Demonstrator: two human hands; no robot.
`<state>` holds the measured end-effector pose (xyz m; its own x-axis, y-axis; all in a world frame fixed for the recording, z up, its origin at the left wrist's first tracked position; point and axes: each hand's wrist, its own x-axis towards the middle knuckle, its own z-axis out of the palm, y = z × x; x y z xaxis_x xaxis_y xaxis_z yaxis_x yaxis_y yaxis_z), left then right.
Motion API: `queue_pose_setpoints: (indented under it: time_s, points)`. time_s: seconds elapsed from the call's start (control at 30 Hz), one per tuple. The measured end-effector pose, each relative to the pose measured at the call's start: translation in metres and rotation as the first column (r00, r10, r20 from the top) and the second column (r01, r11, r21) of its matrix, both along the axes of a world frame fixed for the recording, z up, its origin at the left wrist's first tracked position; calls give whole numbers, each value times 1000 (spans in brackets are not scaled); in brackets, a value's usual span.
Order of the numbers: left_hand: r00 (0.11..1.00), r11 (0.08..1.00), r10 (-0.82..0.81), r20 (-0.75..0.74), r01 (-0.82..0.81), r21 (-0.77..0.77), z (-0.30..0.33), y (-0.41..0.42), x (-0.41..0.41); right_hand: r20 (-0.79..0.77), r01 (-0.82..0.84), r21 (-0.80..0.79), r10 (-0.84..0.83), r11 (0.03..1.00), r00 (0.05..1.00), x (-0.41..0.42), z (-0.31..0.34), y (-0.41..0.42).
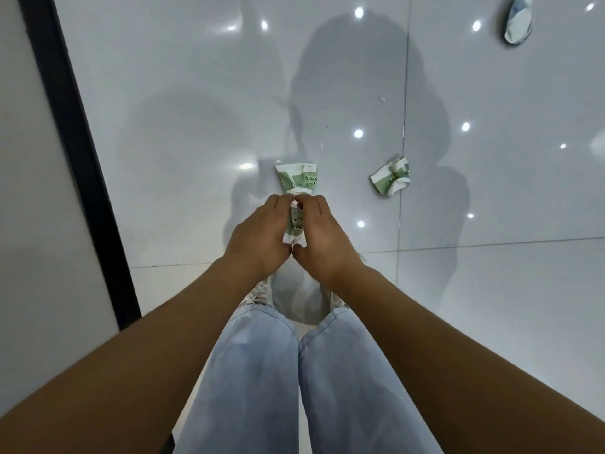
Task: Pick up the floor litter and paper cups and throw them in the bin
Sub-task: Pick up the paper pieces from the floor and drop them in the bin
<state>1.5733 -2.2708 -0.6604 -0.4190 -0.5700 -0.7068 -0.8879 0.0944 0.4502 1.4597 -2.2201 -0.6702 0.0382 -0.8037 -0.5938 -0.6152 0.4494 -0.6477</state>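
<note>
Between my two hands sits a crushed green-and-white paper cup (294,224), held above the floor. My left hand (258,231) grips its left side and my right hand (324,237) grips its right side, fingers curled round it. Just beyond my fingertips a second crushed green cup (298,180) lies on the floor or touches the held one; I cannot tell which. A third crushed cup (391,180) lies on the tiles to the right. A flattened white-and-blue cup (519,22) lies far off at the upper right. No bin is in view.
Glossy grey floor tiles (196,109) reflect ceiling lights. A black skirting strip (78,152) and a pale wall (29,191) run along the left. A tiny paper scrap (381,99) lies on the floor. My jeans and pale shoes are below my hands.
</note>
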Motion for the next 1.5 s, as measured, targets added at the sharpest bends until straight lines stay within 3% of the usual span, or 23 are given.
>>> queue_pose_setpoints:
  time_s: [0.07,0.23,0.6,0.87,1.1,1.27,1.5]
  points:
    - [996,996,84,17,-83,-23,-4,-2,4,-32,-27,10,27,1000,999,-2,-5,-4]
    - [971,970,226,72,-218,-105,-25,-7,23,-291,-63,66,80,996,953,-10,-39,-28]
    - [967,966,246,71,-240,-93,-89,-5,59,-437,-98,175,167,980,884,21,-143,-71]
    - [959,960,274,75,-269,-71,-105,-3,82,-417,5,84,31,996,908,26,-158,-51]
    - [951,953,298,77,-291,-89,-47,-3,81,-363,-5,71,31,997,931,28,-85,-36]
    - [934,935,349,81,-340,-104,45,0,68,-312,39,72,-15,997,950,24,19,-20]
    - [897,896,437,66,-427,-127,176,28,48,-304,-114,12,112,993,946,17,157,0]
